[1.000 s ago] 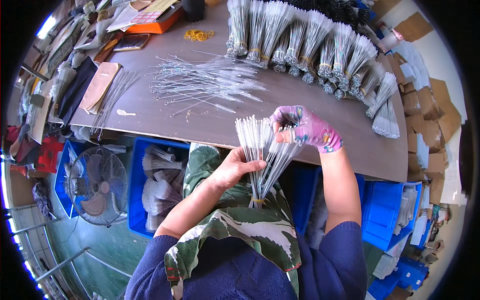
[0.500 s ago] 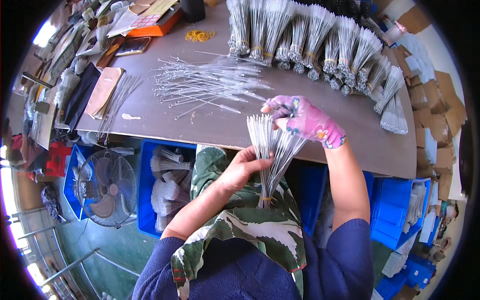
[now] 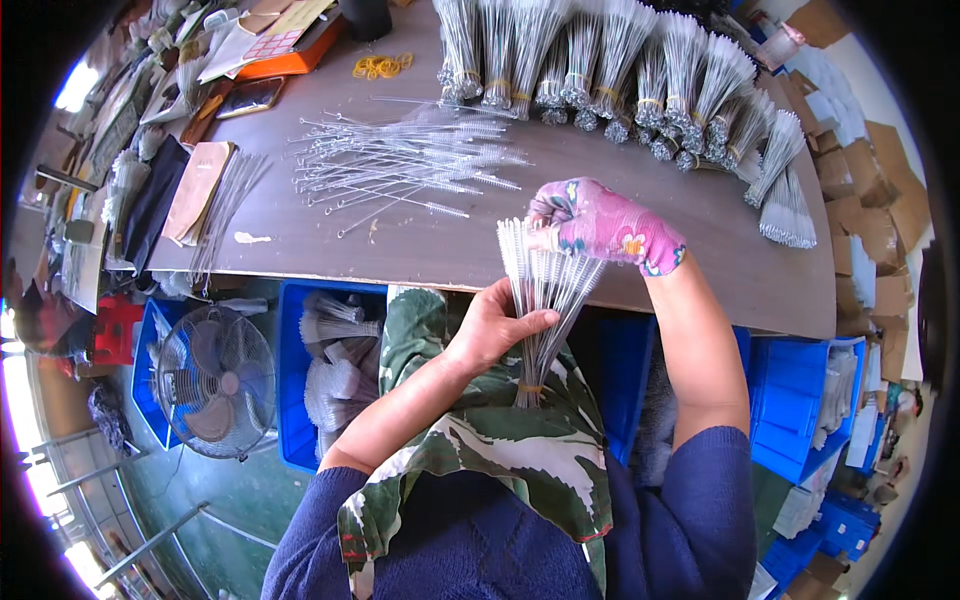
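A bundle of thin wire brushes (image 3: 545, 300) with white bristle tips stands upright over my lap, a yellow rubber band round its lower end. My bare left hand (image 3: 495, 328) is wrapped round the bundle's left side, thumb across the front. At the bristle tips, my right hand (image 3: 595, 222), in a pink flowered fingerless glove, is closed with its fingertips pinching among the brush ends; the exact ones are hidden. Beyond my hands, a loose pile of wire brushes (image 3: 400, 165) lies on the brown table (image 3: 330, 240).
Banded brush bundles (image 3: 600, 70) stand in rows at the back right. Yellow rubber bands (image 3: 382, 66), a phone (image 3: 250, 97) and a tan notebook (image 3: 200, 190) lie at the left. Blue bins (image 3: 300, 400) and a fan (image 3: 213, 380) sit below the table edge.
My right hand has closed more and shifted slightly over the bristle tips, which are now more spread. My left hand keeps its hold on the bundle. The view has shifted a little.
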`<move>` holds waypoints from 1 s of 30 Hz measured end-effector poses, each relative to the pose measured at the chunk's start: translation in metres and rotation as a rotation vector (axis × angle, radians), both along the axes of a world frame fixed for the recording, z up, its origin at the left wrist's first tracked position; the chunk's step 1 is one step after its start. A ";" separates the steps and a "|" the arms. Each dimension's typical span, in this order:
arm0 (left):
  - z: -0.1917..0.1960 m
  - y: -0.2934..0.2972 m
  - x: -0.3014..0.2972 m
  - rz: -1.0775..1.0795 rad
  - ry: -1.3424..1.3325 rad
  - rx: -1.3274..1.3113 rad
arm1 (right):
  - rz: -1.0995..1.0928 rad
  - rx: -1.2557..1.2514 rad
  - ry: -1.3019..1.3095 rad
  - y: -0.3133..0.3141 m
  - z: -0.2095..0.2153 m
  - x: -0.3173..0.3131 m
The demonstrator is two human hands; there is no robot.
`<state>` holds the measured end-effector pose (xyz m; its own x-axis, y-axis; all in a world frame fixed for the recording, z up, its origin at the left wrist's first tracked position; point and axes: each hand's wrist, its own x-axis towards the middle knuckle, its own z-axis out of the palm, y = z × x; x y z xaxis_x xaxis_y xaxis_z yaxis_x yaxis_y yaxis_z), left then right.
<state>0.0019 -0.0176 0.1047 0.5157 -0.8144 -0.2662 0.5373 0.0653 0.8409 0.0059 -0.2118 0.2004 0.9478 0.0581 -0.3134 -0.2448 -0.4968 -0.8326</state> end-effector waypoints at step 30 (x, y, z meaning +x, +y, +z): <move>-0.003 0.020 -0.004 0.114 -0.005 -0.052 | -0.102 0.208 -0.086 -0.026 0.017 -0.045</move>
